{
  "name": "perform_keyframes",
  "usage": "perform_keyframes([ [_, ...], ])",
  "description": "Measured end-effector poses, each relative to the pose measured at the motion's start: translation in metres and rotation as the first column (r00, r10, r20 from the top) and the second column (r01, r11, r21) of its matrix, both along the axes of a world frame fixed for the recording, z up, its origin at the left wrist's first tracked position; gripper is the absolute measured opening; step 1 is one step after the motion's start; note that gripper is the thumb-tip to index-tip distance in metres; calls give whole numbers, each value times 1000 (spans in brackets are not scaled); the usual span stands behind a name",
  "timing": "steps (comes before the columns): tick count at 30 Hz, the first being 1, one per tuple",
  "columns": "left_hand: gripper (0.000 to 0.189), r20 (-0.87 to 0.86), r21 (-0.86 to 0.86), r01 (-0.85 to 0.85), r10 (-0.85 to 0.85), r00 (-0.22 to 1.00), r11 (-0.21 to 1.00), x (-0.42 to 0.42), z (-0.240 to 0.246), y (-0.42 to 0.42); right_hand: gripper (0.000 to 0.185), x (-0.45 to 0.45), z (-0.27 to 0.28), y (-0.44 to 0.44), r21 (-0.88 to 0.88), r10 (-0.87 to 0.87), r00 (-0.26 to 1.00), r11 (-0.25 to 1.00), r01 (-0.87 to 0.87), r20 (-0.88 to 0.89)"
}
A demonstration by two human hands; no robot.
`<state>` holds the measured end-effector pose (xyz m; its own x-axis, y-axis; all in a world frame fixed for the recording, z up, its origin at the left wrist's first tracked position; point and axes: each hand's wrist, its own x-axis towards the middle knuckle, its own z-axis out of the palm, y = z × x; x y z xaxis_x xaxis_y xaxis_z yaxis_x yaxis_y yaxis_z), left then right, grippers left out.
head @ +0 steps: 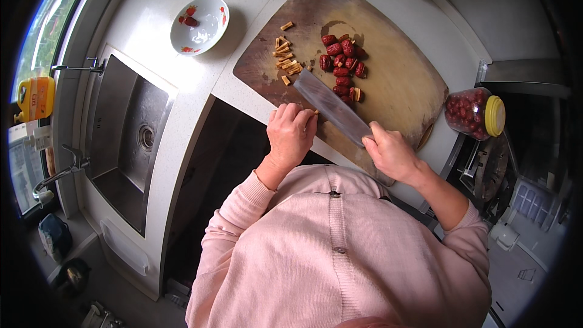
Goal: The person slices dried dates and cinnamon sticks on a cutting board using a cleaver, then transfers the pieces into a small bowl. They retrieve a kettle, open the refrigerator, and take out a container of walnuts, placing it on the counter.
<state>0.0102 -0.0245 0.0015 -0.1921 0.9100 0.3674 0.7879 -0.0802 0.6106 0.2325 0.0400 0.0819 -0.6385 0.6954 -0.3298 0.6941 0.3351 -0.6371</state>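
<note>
My right hand (392, 151) grips a cleaver (334, 108) by its handle end, the broad blade lying slanted over a wooden cutting board (396, 77). Left of the blade, my left hand (292, 128) is closed at the board's near edge, with a small tan piece (316, 112) showing at its fingertips. Wrinkled red dates (341, 61), several of them, lie in a group beyond the blade. Short tan sticks (287, 61) form a loose pile on the left part of the board. A white bowl (205, 32) with red printed decoration holds a red date (190, 21).
Beside the board's right corner a clear jar of dates (467, 111) with a yellow lid (495, 115) lies tilted. A steel sink (148, 100) with a faucet (75, 161) is at left, near a yellow jug (36, 99). A stove burner (492, 168) is at right.
</note>
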Motion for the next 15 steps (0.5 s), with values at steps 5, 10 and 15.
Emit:
perform_keyframes([
  [5,11,-25,-12,22,-23,999,1000,-6,2,3,18,-2,-1,4,5,8,1000,1000,-8,-3],
  [10,14,-121,74,-48,57,991,996,-34,-10,29,16,14,1,9,73,-18,1000,997,19,-5],
  [15,9,-98,134,-84,98,990,987,-43,-10,53,15,24,-2,11,166,-46,999,985,47,-12],
])
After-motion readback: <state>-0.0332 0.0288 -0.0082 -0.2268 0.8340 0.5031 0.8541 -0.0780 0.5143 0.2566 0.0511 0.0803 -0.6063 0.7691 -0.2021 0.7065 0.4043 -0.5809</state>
